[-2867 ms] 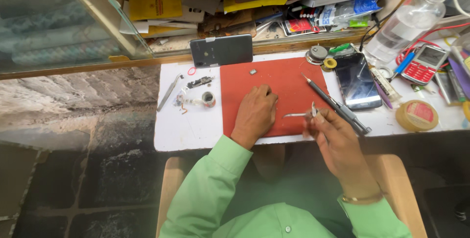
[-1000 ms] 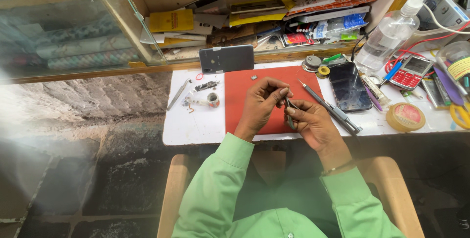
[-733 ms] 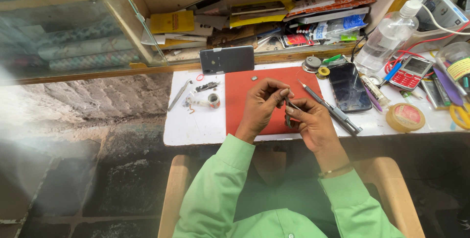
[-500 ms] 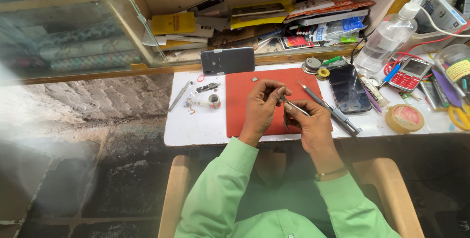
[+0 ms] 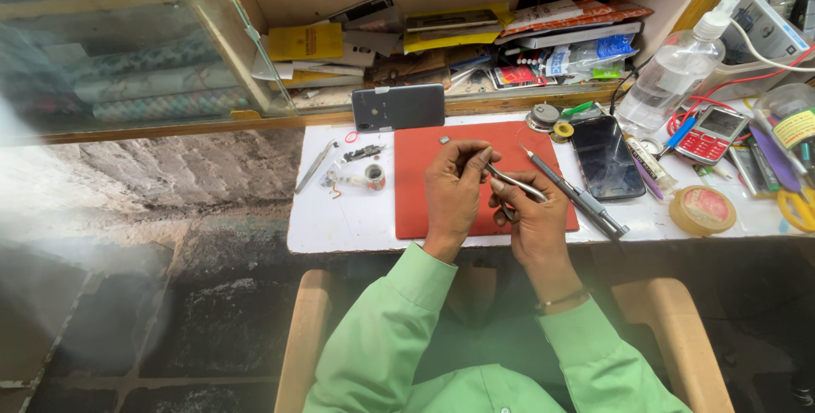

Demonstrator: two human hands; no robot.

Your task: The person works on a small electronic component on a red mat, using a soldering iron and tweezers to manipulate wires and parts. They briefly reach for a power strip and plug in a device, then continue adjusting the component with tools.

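Slim metal tweezers (image 5: 516,182) held in right hand (image 5: 531,218) over the red mat (image 5: 424,184); left hand (image 5: 452,188) pinches at their tip, item there indistinct; shelf (image 5: 441,82) holds stacked packets.

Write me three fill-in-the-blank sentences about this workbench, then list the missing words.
1. Both hands work above a ____ mat.
2. The right hand holds metal ____.
3. The dark smartphone lies ____ up, right of the mat.

Missing words: red; tweezers; screen
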